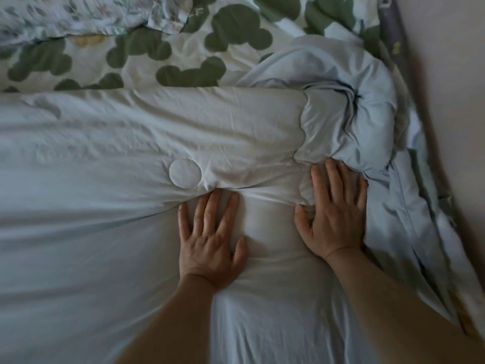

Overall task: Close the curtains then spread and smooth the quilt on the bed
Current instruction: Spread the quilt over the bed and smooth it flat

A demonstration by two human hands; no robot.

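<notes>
The pale blue quilt [105,232] lies across most of the bed, fairly flat on the near and left side but creased in the middle, and both of the person's hands are down on it. The left hand [210,237] rests palm down with its fingers straight and slightly spread, gripping nothing, its fingertips at a pinched ridge of fabric just below a round patch [185,173] sewn into the quilt. The right hand [333,214] is a little further up and to the right, also flat and released, fingers straight, pressing on the cloth right at the foot of a bunched corner [354,114] of the quilt, a thick twisted lump heaped toward the far right side of the bed. Between the two hands the fabric is pulled into small folds. Beyond the quilt's far edge shows a white sheet [170,53] printed with big green rounded blotches, and on it, at the far left, sits a pillow [65,14] in a pale leafy print. A plain wall [451,74] runs along the right side of the bed.
</notes>
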